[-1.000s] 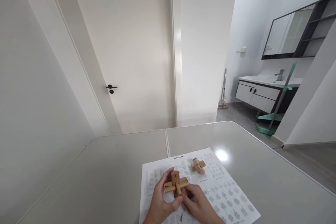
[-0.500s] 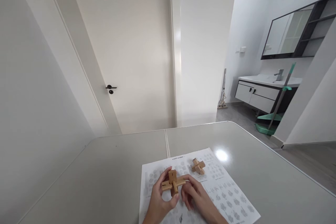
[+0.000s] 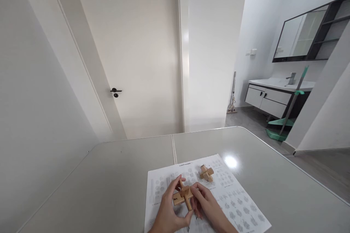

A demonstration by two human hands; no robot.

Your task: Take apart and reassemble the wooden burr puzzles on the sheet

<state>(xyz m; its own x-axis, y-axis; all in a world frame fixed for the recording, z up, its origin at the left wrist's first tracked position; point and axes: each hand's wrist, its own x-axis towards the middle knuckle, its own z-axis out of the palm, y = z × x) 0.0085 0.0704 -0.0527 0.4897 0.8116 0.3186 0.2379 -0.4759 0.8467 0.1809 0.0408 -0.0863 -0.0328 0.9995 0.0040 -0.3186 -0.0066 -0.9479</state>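
A wooden burr puzzle [image 3: 180,198] made of crossed sticks is held between my hands above a printed sheet. My left hand [image 3: 170,209] grips it from the left, thumb at the near end of a stick and fingers at the far end. My right hand [image 3: 209,204] pinches its right arm between thumb and index finger, with the other fingers curled below. Dark marks show on the puzzle's left arm. Beyond my right hand, a second wooden burr puzzle [image 3: 207,173] rests on the printed sheet [image 3: 259,222], which carries rows of grey diagrams.
The grey table [image 3: 109,185] has a seam across it and a raised edge. Past it stand a white door [image 3: 142,62] with a black handle [image 3: 115,91], a mop [image 3: 233,94], a washbasin cabinet [image 3: 268,96] and a green dustpan [image 3: 276,134].
The held puzzle has been turned and tipped, so its upright arm now leans and one stick points toward me. My right hand has closed in on its right arm.
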